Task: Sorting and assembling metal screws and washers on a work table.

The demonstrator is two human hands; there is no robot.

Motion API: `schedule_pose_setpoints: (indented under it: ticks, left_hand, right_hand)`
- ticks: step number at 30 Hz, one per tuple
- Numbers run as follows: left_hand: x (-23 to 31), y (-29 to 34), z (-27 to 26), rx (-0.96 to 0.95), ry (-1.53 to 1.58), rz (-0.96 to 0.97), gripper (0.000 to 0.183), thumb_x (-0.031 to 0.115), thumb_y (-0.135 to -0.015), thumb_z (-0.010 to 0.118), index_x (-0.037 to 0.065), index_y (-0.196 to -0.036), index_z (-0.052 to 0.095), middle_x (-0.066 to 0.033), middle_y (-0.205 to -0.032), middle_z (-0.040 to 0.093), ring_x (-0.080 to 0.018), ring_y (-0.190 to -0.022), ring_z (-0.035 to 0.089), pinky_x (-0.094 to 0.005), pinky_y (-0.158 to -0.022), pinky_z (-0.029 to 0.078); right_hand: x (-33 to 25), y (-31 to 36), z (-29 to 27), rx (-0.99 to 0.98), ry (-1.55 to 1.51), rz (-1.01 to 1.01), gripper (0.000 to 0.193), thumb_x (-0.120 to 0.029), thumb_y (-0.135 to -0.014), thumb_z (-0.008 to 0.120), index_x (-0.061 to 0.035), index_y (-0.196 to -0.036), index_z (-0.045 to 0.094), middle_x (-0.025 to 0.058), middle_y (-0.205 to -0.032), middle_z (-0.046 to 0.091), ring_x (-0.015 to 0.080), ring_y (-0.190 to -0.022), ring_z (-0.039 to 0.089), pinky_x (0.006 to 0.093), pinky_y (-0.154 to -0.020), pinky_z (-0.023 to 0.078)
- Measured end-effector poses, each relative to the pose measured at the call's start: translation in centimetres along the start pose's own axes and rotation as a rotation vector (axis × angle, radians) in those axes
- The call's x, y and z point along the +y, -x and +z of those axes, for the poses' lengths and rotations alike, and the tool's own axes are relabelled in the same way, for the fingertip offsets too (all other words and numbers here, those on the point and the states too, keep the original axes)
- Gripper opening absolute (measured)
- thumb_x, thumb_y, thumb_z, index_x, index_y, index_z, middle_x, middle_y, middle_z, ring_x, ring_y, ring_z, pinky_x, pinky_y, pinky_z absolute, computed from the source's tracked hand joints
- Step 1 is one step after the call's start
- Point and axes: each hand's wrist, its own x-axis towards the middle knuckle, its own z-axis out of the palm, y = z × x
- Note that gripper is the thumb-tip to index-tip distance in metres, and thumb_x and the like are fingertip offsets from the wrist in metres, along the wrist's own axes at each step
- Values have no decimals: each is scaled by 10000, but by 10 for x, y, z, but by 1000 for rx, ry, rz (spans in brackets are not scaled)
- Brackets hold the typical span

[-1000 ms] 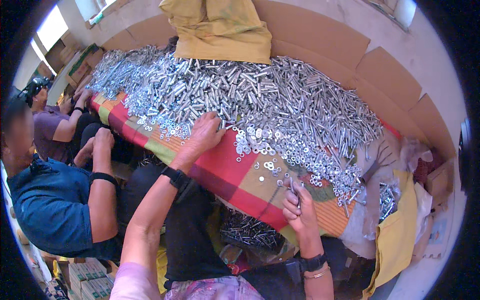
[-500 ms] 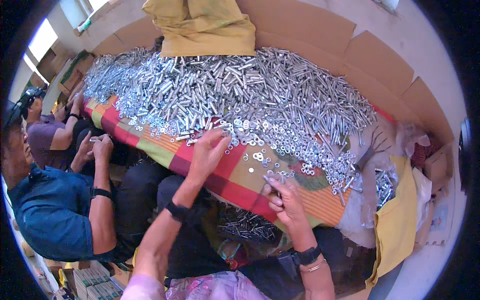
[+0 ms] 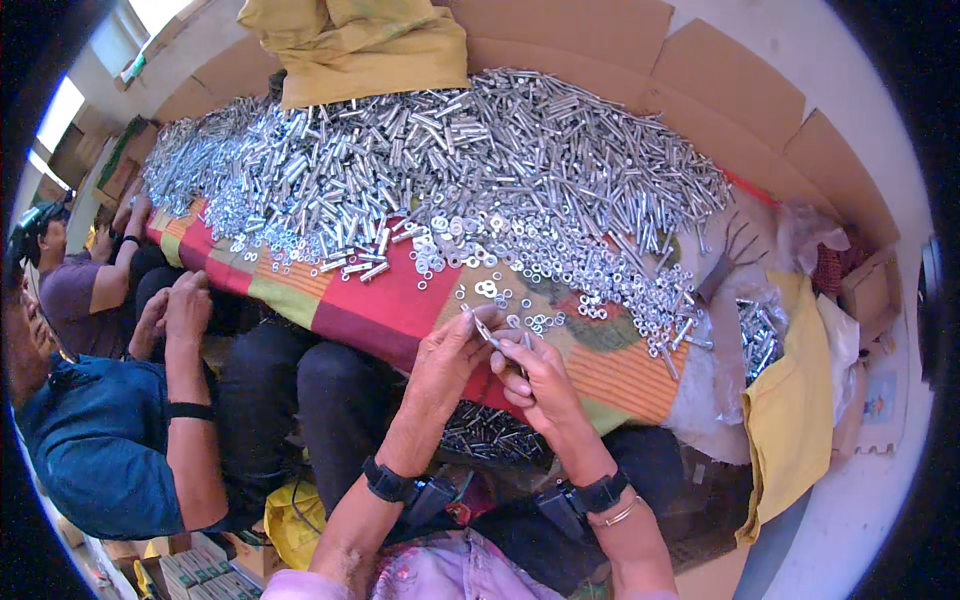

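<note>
Left hand (image 3: 452, 352) and right hand (image 3: 540, 378) had come together since the earlier frame, the left having moved over from the edge of the washers (image 3: 462, 240). Between them was a slim silvery fastener (image 3: 481, 324), held above the near edge of the checked cloth (image 3: 370, 325). The left hand pinched it between thumb and fingers; the right hand's thumb and forefinger closed at its lower end, the other fingers curled in.

Just beyond the fingertips lay a few loose washers. Farther back, hex nuts (image 3: 655, 312) spread to the right, and a broad heap of metal pins (image 3: 430, 150) reached toward the cardboard (image 3: 735, 85) and a yellow cloth (image 3: 375, 60). At the right, a pronged tool (image 3: 728, 262) lay near a clear plastic bag (image 3: 760, 340) of metal pieces. Below the cloth's near edge were more fasteners (image 3: 490, 435). On the left sat a co-worker (image 3: 95, 440) in a dark blue shirt.
</note>
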Motion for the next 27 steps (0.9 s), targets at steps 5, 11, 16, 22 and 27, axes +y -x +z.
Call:
schedule_pose_setpoints:
  ticks: [5, 11, 16, 22, 27]
  left_hand:
    - [-12, 6, 4, -43, -152, 62, 332, 240, -931, 470, -29, -1102, 563, -124, -1064, 584, -161, -938, 557, -295, -832, 450]
    - [3, 15, 13, 14, -646, 196, 187, 70, -877, 532, -42, -1007, 605, -83, -919, 615, -157, -812, 586, -266, -718, 460]
    - [8, -31, -10, 163, -869, 655, 183, 72, -814, 589, -1, -980, 618, -127, -917, 602, -239, -839, 592, -307, -741, 458]
    - [4, -62, -11, 113, -1584, 867, 174, 106, -749, 618, 31, -906, 625, -111, -1033, 581, -307, -986, 527, -397, -848, 404]
    - [1, -62, -11, 85, -1611, 965, 86, 80, -737, 587, 45, -816, 583, -80, -963, 571, -261, -935, 524, -391, -819, 379]
  right_hand:
    - [-1, 2, 5, 38, -63, -55, 185, -222, -901, 508, -79, -1018, 506, -4, -701, 529, 10, -399, 327, 154, -317, 218]
    - [-3, 4, 1, 114, -40, -86, 165, -258, -897, 517, -100, -941, 527, 3, -669, 539, 17, -382, 335, 160, -295, 233]
    - [-8, 1, -4, 127, -209, -118, 124, -229, -884, 540, -105, -890, 545, 0, -660, 550, 19, -364, 316, 160, -291, 222]
    - [-7, -2, -9, 95, -118, -130, 141, -220, -867, 557, -95, -929, 573, -15, -633, 509, 19, -378, 303, 158, -300, 209]
    - [-8, -5, -9, 180, -130, -117, 143, -212, -858, 554, -81, -911, 576, -18, -611, 494, 20, -378, 301, 157, -308, 221]
